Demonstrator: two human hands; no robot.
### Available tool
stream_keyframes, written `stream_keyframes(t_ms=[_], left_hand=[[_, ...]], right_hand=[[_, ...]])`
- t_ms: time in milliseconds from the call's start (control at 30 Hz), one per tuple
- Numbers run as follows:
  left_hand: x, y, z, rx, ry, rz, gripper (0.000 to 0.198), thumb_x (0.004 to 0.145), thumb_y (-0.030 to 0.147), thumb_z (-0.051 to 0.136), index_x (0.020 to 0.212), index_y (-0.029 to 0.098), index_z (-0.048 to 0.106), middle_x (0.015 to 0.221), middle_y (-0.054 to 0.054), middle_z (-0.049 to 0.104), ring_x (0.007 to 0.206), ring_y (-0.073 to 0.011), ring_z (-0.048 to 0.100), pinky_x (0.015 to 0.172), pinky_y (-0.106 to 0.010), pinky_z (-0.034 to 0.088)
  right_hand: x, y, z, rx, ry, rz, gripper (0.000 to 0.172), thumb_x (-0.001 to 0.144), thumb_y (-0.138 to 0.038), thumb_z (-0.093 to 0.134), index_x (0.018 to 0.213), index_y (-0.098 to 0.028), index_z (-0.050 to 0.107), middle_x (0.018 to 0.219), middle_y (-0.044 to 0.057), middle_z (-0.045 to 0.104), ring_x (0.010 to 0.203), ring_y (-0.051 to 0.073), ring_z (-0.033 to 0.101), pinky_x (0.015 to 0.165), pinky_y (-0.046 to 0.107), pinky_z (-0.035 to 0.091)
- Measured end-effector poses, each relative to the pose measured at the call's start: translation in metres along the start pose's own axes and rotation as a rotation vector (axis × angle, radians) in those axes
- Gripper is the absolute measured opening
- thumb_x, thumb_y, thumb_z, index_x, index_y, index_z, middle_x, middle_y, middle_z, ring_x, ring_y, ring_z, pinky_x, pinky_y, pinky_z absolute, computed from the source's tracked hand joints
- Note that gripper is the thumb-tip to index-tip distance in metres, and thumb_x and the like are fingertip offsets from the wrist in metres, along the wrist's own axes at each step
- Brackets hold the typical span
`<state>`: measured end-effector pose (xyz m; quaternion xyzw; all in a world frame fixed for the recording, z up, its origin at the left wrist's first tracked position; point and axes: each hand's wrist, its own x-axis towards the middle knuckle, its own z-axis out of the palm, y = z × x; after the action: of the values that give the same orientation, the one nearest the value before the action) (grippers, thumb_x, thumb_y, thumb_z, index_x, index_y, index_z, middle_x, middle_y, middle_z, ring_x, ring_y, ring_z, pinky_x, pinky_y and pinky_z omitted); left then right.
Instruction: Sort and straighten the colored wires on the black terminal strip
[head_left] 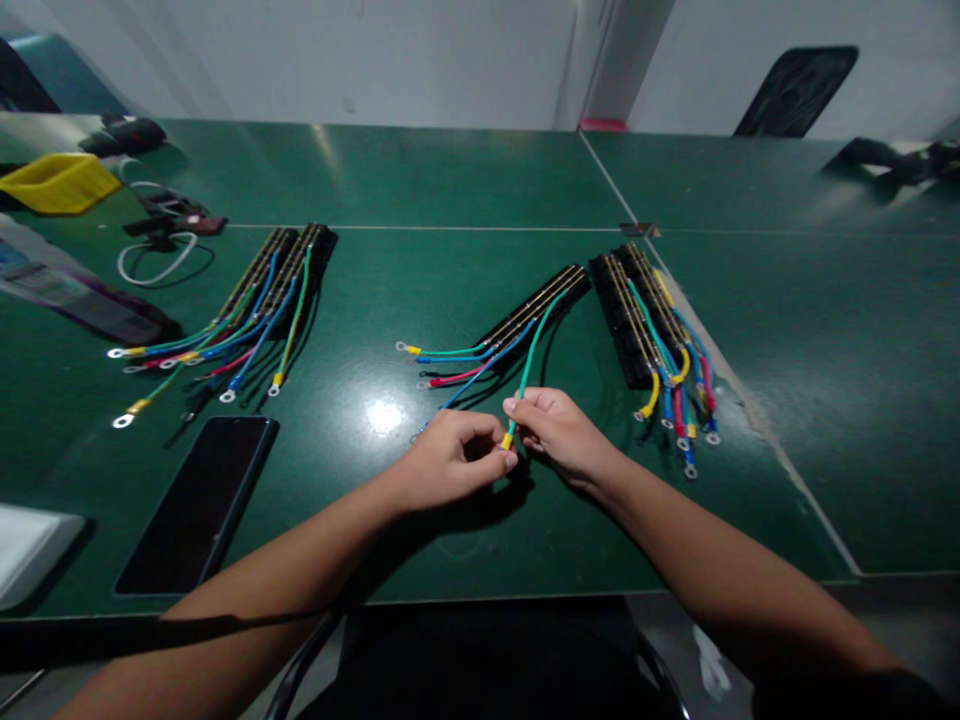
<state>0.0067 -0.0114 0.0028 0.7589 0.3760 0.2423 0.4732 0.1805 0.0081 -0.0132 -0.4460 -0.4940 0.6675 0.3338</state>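
Observation:
A black terminal strip (534,305) with green, blue, red and black wires lies in the middle of the table. Its green wire (534,345) runs down to my two hands. My left hand (459,455) pinches the yellow-sleeved end (508,440) of that wire between thumb and forefinger; the metal tip is hidden by the fingers. Just above, my right hand (555,430) grips the same green wire between thumb and fingers. The strip's other wires fan out to the left, with ring lugs on their ends.
Wired strips lie at the left (259,280) and right (622,310). A phone (199,505) rests at the front left, near a white object (34,555). Further back are a yellow container (60,183), a bottle-like object (75,285) and cables (161,265).

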Motion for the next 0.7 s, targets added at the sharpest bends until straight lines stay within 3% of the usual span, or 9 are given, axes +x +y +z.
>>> stream_keyframes(t_ms=[200,467,700], left_hand=[[-0.0004,0.0006,0.0002,-0.023,0.006,0.027,0.022,0.086,0.030,0.056,0.072,0.013,0.060,0.060,0.002,0.056,0.055,-0.0091,0.049,0.054,-0.021,0.037],[0.0021,-0.0018,-0.0004,0.284,0.076,0.181,0.016,0.085,0.023,0.055,0.075,0.014,0.063,0.066,0.000,0.059,0.062,-0.0113,0.052,0.061,-0.023,0.037],[-0.0006,-0.0019,0.0006,0.237,0.107,0.183,0.018,0.085,0.027,0.057,0.075,0.014,0.064,0.062,0.001,0.059,0.056,-0.0096,0.052,0.057,-0.021,0.037]], right_hand=[[-0.0010,-0.0018,0.0001,0.028,0.005,0.016,0.036,0.081,-0.045,0.061,0.064,-0.018,0.044,0.048,-0.008,0.039,0.042,0.006,0.029,0.041,0.022,0.018],[-0.0007,-0.0025,0.0006,0.079,-0.002,0.047,0.033,0.080,-0.042,0.061,0.065,-0.018,0.045,0.046,-0.008,0.038,0.039,0.005,0.028,0.039,0.021,0.015],[-0.0016,-0.0044,0.0013,0.073,0.010,0.033,0.034,0.078,-0.044,0.064,0.066,-0.016,0.048,0.049,-0.007,0.042,0.041,0.004,0.031,0.040,0.019,0.018]])
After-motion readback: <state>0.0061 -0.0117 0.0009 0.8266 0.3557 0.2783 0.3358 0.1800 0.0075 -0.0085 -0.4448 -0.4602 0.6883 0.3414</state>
